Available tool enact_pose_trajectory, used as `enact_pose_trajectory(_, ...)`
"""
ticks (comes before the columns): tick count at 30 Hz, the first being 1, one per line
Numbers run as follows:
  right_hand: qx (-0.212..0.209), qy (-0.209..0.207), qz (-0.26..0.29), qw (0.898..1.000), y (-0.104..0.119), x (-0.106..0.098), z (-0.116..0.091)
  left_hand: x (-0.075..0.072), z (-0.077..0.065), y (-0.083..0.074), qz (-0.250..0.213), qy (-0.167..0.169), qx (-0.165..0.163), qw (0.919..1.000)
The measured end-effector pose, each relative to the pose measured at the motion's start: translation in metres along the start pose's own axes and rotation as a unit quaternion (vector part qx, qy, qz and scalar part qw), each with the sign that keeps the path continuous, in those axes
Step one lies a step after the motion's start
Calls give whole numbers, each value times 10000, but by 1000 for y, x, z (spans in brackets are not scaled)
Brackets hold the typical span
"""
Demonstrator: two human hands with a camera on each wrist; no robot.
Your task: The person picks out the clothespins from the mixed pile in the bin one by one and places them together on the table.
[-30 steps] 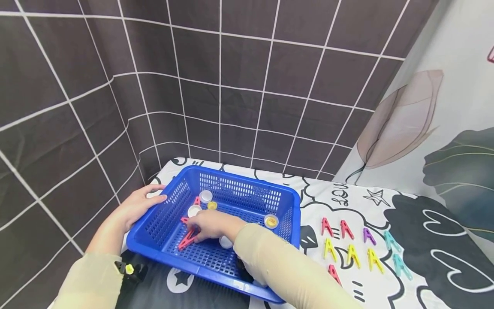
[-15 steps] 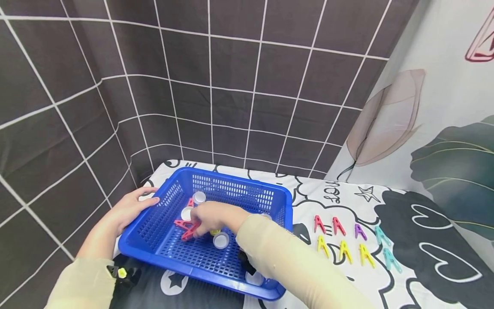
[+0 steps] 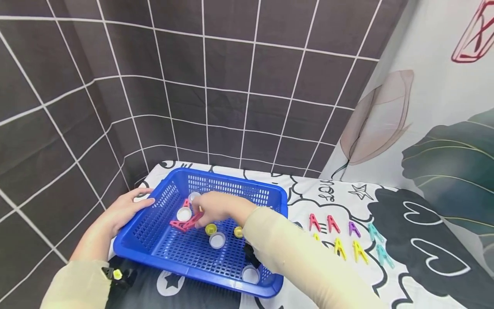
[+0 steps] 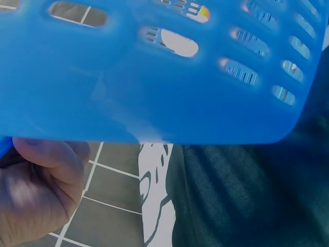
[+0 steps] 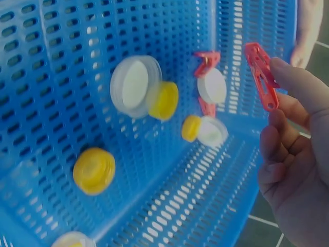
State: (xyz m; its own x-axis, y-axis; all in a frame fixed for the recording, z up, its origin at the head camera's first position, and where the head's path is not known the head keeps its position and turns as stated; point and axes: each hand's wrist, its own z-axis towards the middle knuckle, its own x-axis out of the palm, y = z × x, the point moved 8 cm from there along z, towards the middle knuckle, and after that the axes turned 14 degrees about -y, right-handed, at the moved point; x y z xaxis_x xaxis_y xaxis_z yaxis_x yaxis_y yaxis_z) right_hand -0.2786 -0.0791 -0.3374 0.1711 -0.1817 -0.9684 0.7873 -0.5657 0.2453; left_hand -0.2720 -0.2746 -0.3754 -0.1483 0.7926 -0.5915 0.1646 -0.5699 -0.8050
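Note:
My left hand (image 3: 125, 210) grips the left rim of a blue plastic basket (image 3: 154, 262); in the left wrist view its thumb lies right under the rim. Inside the basket, my right hand (image 3: 218, 208) pinches a red clothespin (image 5: 262, 77) between thumb and fingers, held above the basket floor. Two more red clothespins (image 5: 206, 63) lie at the left end, partly covered by a white cap (image 5: 212, 86). Around them are several clear-and-white round lids (image 3: 217, 240) and yellow caps (image 3: 210, 229). The right sleeve hides part of the basket's right side.
Right of the basket, clothespins lie in rows on the black-and-white cloth (image 3: 328, 189): red (image 3: 333, 223), purple (image 3: 353, 229), yellow (image 3: 360, 252) and teal (image 3: 384, 256). A dark grid-patterned curtain (image 3: 227, 107) hangs behind and to the left.
My right hand has lifted the red clothespin from the basket floor, uncovering lids and caps beneath. The whole scene has shifted left in the head view. My left hand stays on the rim.

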Motion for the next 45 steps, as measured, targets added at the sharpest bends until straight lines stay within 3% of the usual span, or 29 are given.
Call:
enact_pose_trajectory(12, 355, -325, 714, 9963, -19, -30, -27, 1, -1, -1, -119, 13, 114, 9999)
enact_pose_trajectory(18, 538, -568, 958, 9923, -33, -42, -45, 0, 0, -3, 45, 7, 238, 9997)
enact_pose_trajectory(30, 721, -1048, 1264, 9838, -62, -47, -79, -1, -2, 0, 248, 19, 360, 9990)
enact_pose_trajectory(45, 1084, -2050, 1425, 9622, -103, -78, -127, -1, 1, 3, 254, 25, 251, 9994)
